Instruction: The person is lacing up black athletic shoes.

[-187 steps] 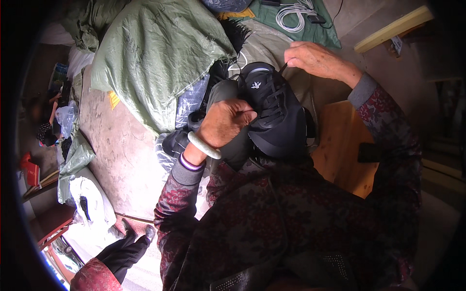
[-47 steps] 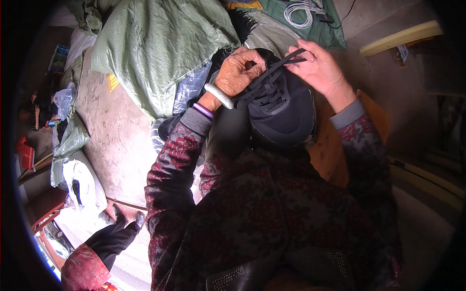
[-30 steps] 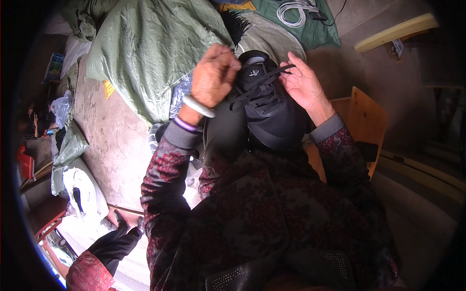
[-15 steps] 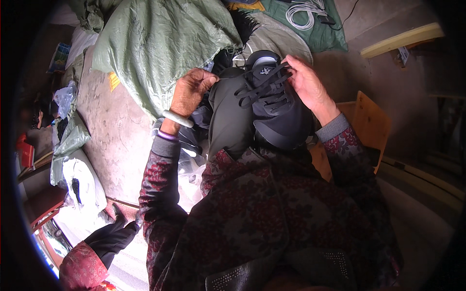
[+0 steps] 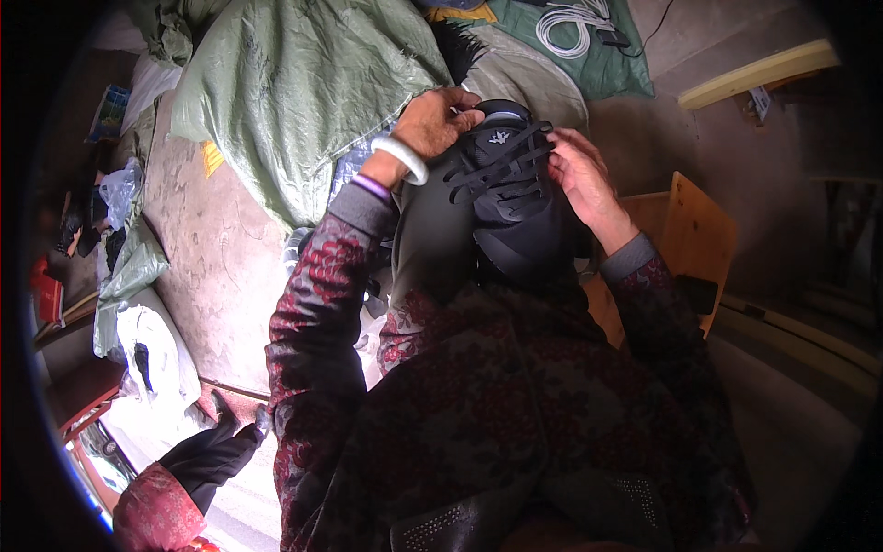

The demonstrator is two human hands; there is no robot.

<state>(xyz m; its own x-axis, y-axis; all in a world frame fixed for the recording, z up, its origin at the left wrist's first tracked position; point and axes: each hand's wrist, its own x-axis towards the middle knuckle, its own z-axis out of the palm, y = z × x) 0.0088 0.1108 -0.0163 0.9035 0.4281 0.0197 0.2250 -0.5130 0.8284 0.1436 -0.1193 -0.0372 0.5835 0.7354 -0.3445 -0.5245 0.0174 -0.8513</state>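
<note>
A black lace-up shoe (image 5: pixel 515 221) rests on my lap with its toe toward me, a small pale emblem on its tongue. Black shoelaces (image 5: pixel 510 175) cross its front and hang in loose loops. My left hand (image 5: pixel 440 124) is closed, thumb and fingers pinched at the left edge of the shoe's opening. On the right side, my right hand (image 5: pixel 581 179) has curled fingers closed against the laces near the top eyelets; the exact grip is partly hidden. Under the shoe lie my dark trousers (image 5: pixel 428 230).
A large pale green woven sack (image 5: pixel 294 92) lies beyond my left arm. Coiled white cable (image 5: pixel 570 32) sits on a darker green sheet. To the right stands a wooden box-like piece (image 5: pixel 704 239). A person's dark-trousered legs (image 5: pixel 207 460) show at lower left, beside white bags (image 5: pixel 156 359).
My left hand has moved right and away from me, from beside the shoe to its opening. My right hand has come slightly lower, its fingers more curled.
</note>
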